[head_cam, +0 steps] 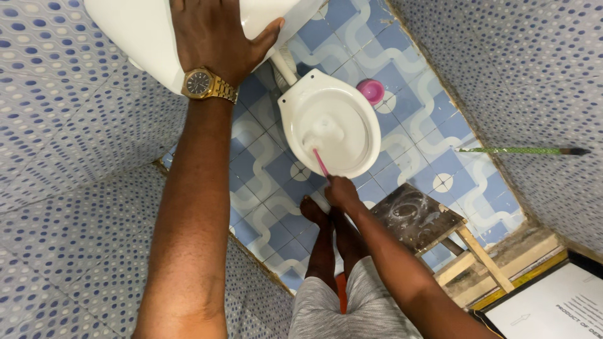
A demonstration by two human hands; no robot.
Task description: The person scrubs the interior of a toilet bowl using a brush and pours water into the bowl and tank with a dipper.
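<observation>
the right hand (pixel 342 193) gripped a thin pink brush handle (pixel 320 162), fingers pinching it, bristles inside the white ceramic toilet bowl (pixel 364 125). left hand (pixel 217 34) lay spread on the white tank (pixel 144 37); a hard scrub risked splashing.

Both arms are bare; a gold wristwatch (pixel 209 85) with a dark dial circles the left wrist, with grey shorts (pixel 352 304) below.

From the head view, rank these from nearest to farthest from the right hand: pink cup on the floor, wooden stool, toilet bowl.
From the right hand, which holds a pink brush handle:
1. Toilet bowl, directly at the hand, its rim beside the knuckles.
2. Wooden stool, just to the hand's right on the floor.
3. Pink cup, beyond the bowl on the tiles.
</observation>
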